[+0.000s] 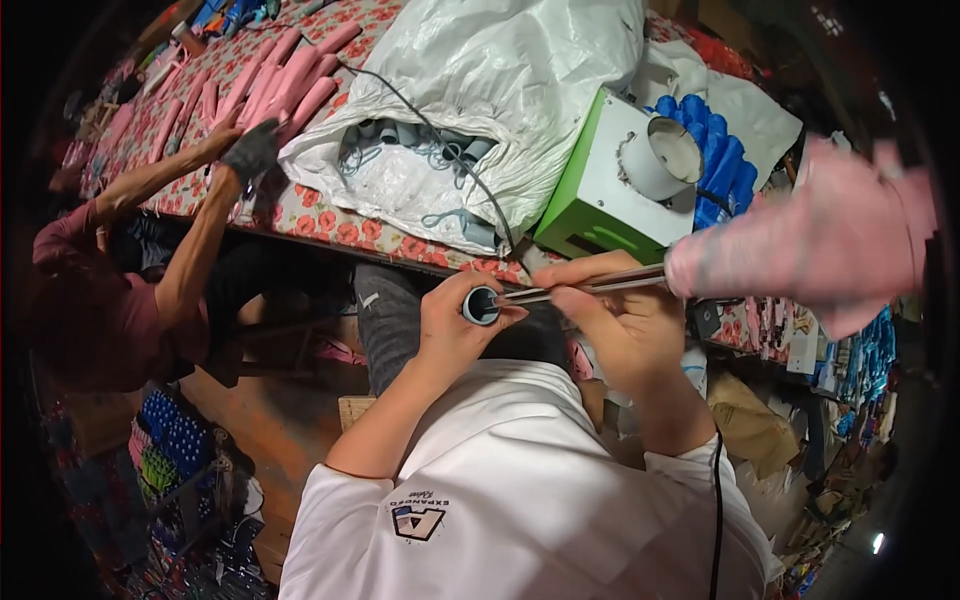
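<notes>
My left hand (447, 330) is closed around a grey, hollow, cup-shaped umbrella handle (481, 306), its round opening facing up. In my right hand (635, 335) I grip the thin metal shaft (600, 286) of a pink umbrella (800, 245). The shaft's tip lies at the mouth of the handle; how deep it goes in I cannot tell. Blurred by motion, the pink canopy hangs loosely folded off to the right. Beyond my hands, a white woven sack (400, 100) lies open with several grey handles (465, 150) with cord loops inside.
A green and white box machine (610, 180) with a round metal opening stands at the table's edge, beside blue folded umbrellas (720, 160). At left, a co-worker's gloved hand (252, 152) touches pink folded umbrellas (285, 80) on the flowered tablecloth (340, 222). A black cable (430, 120) crosses the sack.
</notes>
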Tool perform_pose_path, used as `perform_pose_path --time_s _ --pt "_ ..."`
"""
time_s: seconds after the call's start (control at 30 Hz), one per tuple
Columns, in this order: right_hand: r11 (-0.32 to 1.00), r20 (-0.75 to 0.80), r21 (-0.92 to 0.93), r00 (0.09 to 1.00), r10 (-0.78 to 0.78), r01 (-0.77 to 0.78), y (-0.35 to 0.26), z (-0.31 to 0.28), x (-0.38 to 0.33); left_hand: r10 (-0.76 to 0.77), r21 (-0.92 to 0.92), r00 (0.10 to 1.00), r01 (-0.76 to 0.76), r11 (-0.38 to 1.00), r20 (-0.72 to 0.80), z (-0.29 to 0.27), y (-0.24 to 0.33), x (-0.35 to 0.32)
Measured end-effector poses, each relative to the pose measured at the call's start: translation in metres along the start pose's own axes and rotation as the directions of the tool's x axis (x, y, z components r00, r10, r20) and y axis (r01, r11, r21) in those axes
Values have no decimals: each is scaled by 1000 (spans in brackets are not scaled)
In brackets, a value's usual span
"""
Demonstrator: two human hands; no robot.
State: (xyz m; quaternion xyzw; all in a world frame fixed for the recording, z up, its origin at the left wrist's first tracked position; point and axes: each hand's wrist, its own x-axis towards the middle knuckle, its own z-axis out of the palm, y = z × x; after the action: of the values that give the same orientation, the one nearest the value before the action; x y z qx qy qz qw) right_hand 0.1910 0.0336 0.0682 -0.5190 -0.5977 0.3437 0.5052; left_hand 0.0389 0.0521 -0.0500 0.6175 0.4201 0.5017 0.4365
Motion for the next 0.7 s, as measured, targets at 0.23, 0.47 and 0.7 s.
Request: perform_pose_path --time_s 0.23,0.47,0.7 --pt "779 -113 555 954 -279 293 5 -51 30 144 7 986 -145 989 89 25 19 14" --pt "473 -92 857 964 -249 204 -31 -117 45 371 91 840 -438 894 395 58 66 2" --pt "797 -204 441 911 -359 413 -103 -170 126 311 -109 751 -306 946 583 46 63 -13"
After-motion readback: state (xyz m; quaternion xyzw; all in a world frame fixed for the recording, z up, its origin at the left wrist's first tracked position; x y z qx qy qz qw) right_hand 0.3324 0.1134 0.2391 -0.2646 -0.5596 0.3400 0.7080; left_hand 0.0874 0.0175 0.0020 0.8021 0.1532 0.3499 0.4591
